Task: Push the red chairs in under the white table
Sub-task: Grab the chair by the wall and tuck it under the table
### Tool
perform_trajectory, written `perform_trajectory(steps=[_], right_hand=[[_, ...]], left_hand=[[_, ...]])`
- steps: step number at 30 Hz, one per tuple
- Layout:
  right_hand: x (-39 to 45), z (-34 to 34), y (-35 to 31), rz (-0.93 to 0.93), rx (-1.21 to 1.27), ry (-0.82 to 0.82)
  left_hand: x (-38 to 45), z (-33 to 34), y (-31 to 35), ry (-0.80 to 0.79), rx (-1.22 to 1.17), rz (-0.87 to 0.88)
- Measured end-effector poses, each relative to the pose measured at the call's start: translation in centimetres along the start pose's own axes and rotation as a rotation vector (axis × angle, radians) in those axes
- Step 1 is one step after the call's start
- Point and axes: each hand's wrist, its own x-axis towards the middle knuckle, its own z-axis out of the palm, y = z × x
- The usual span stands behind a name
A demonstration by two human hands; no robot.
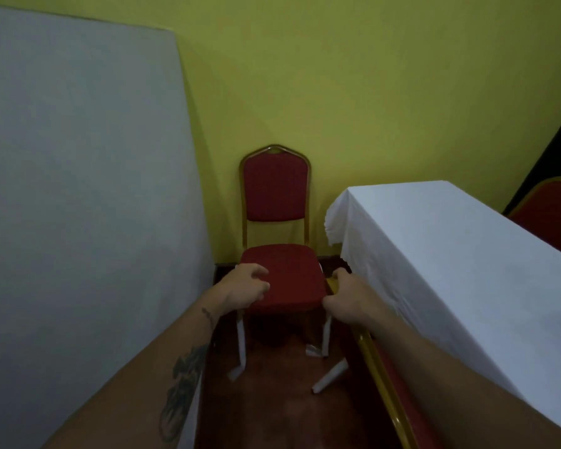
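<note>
A red chair (pixel 277 192) with a gold frame stands ahead of me, its back against the yellow wall and its seat facing me. My left hand (pixel 248 288) grips the seat's front left corner. My right hand (pixel 344 296) grips the seat's front right corner. The white table (pixel 450 254), covered by a white cloth, runs along the right of the chair. A second red chair (pixel 554 209) shows at the far right behind the table. The gold frame of another chair (pixel 382 377) sits low beside the table under my right arm.
A large grey-white panel (pixel 78 189) stands on the left, leaving a narrow aisle of dark red floor (pixel 282 409). The yellow wall (pixel 370 92) closes the far end. The chair's legs (pixel 242 345) are wrapped in white.
</note>
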Motion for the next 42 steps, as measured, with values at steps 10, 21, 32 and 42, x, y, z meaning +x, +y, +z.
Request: perform_trajectory(steps=[10,21,32,42], right_hand=[[14.1,-2.4,-3.5,-0.041,0.140,0.030],[32.0,-7.4,-7.7,-0.129,0.312,-0.026],[50.7,-10.2,-13.8,-0.017,0.495,-0.136],[71.9,-7.8,-22.6,0.134,0.561,-0.097]], left_hand=[[11.2,-8.1,2.6,0.131,0.099,0.066],[28.0,-14.0,10.5,0.229,0.328,0.113],[45.9,-22.5,13.3,0.348,0.504,0.072],[66.6,-30.1,6.9,0.376,0.412,-0.037]])
